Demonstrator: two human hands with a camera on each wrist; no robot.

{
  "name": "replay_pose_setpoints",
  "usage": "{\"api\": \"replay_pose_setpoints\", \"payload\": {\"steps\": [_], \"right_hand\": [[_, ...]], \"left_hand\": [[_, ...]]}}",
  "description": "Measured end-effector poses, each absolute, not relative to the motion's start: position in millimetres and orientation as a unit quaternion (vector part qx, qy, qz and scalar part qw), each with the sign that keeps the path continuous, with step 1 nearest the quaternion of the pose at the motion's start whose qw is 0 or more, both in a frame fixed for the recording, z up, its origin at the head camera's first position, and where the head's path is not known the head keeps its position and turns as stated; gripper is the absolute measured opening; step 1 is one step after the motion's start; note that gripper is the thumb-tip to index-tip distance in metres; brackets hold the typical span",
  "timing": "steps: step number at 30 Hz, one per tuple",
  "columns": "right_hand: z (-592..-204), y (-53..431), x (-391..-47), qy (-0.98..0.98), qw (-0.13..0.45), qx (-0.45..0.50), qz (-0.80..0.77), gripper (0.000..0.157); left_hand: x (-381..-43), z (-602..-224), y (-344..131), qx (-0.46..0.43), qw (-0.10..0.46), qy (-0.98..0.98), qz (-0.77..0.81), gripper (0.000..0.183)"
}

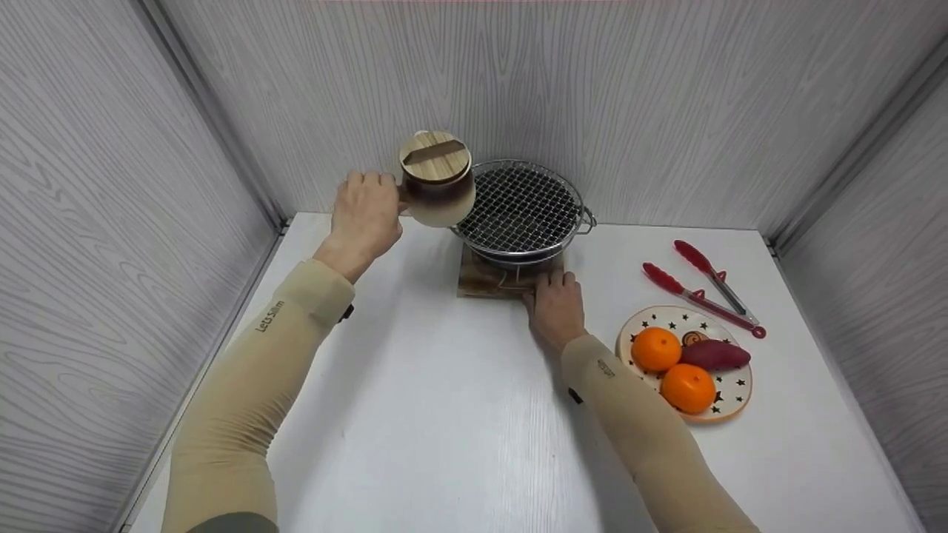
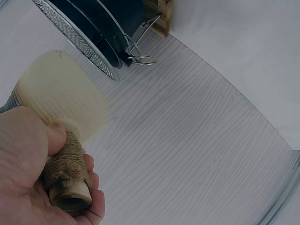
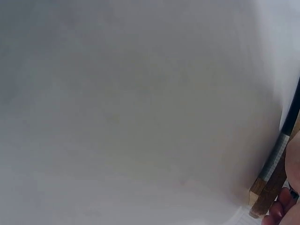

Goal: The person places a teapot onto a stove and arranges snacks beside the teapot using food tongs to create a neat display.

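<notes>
White tabletop (image 1: 444,414) lay below; my left hand (image 1: 366,215) clamped the lidded pot (image 1: 443,203) by its handle (image 2: 70,161), my right hand (image 1: 559,307) gripped the wooden base (image 1: 480,286). This carrying step seemingly called for level lowering.

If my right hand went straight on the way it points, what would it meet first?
Probably the round grill on the wooden base your right hand appears to grip; depth is unclear.

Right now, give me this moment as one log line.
left hand: grips pot handle | pot: lidded, raised | right hand: holds wooden base | grill: on base | red tongs: unheld
</notes>
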State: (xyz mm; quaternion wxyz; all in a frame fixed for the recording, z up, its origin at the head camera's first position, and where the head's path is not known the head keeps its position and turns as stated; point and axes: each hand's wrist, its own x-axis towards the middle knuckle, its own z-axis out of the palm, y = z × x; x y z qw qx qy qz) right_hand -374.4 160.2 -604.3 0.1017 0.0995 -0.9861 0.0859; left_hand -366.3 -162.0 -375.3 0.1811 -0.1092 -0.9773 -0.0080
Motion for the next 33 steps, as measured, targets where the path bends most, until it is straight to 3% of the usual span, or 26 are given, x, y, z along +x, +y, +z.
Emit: {"api": "replay_pose_setpoints", "payload": {"steps": [23, 33], "right_hand": [[-604, 160, -376, -0.988, 0.095, 0.091, 0.086, 0.051], [-608, 163, -377, -0.98, 0.131, 0.105, 0.105, 0.045]], "left_hand": [[-411, -381, -123, -0.094, 0.14, -0.986, -0.009, 0.04], [-429, -388, -106, -0.096, 0.124, -0.987, -0.019, 0.041]]}}
